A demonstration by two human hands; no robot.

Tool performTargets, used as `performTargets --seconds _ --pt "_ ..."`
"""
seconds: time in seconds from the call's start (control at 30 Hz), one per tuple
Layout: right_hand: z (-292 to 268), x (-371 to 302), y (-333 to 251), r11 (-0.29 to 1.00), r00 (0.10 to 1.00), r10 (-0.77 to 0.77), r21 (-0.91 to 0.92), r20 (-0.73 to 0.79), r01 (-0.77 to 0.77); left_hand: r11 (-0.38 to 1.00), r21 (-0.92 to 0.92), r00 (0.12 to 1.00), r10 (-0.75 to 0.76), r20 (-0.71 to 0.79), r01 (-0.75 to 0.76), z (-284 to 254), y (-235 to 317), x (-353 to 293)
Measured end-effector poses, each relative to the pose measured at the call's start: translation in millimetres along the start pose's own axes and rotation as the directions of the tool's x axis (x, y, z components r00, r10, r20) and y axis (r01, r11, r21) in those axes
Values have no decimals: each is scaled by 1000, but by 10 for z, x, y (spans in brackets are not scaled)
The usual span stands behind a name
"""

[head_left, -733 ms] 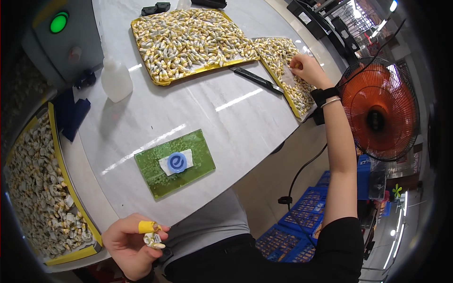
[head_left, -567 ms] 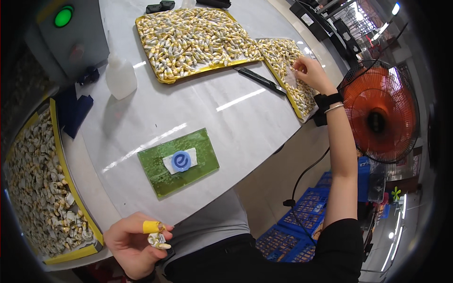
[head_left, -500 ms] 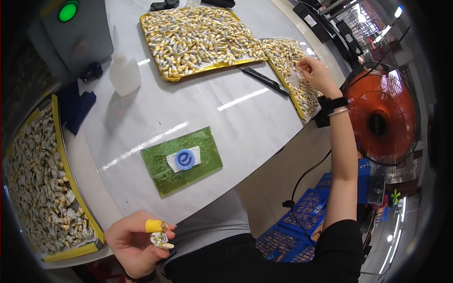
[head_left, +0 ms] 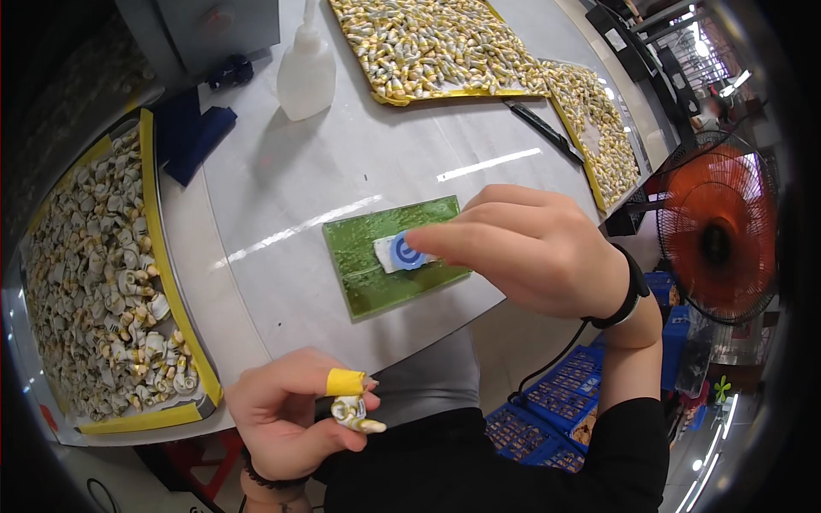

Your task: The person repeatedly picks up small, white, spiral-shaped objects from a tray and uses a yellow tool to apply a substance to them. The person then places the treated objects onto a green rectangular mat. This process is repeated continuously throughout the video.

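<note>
Now we have both hands at the near side of the pale table (head_left: 265, 192). Down at the front edge, our left hand (head_left: 295, 410) is partly curled, thumb and fingers pinched around a small shell-like piece (head_left: 349, 414) in white, grey and yellow, its pale tip pointing off to the right. We spot a yellow finger cover (head_left: 345, 381) right above that piece.

Over to the right hand (head_left: 547, 256): it reaches across the green board (head_left: 376, 295), fingers gathered and bent, the index fingertip at the upper edge of the blue disc (head_left: 405, 257) with its darker spiral. Whether those fingertips pinch anything, we cannot tell. Beneath the disc we see a white pad (head_left: 386, 254) lying on the board, and a black band (head_left: 634, 295) rings the wrist.

Left of us sits a yellow-edged tray (head_left: 145, 419) heaped with curled pieces (head_left: 94, 282). Up top we have a broad tray (head_left: 449, 93) covered in slender pieces (head_left: 436, 47), with a narrower tray (head_left: 593, 190) just beside it, and a black-handled tool (head_left: 545, 131) lies close to both. A translucent squeeze bottle (head_left: 308, 79) stands upright at the far left, and on our right an orange fan (head_left: 718, 218) faces us, well apart from the board.
</note>
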State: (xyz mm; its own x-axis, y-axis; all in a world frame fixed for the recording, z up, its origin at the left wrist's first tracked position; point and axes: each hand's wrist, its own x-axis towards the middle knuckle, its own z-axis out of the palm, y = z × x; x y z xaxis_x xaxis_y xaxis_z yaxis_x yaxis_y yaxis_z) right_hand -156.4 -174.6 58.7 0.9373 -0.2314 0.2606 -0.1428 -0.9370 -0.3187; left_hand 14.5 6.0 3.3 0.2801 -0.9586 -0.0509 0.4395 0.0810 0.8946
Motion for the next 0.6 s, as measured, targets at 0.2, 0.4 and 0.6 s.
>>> performTargets --seconds 0.2,0.4,0.6 --pt "44 122 55 986 993 -81 -137 88 93 1000 9 1000 -8 13 7 -2 -2 13" --pt "58 144 -15 988 986 -44 -136 161 67 998 -49 999 30 42 -28 -21 -35 43" --pt "117 61 -93 998 996 57 40 -73 -54 992 -52 993 116 17 -115 -10 -35 -31"
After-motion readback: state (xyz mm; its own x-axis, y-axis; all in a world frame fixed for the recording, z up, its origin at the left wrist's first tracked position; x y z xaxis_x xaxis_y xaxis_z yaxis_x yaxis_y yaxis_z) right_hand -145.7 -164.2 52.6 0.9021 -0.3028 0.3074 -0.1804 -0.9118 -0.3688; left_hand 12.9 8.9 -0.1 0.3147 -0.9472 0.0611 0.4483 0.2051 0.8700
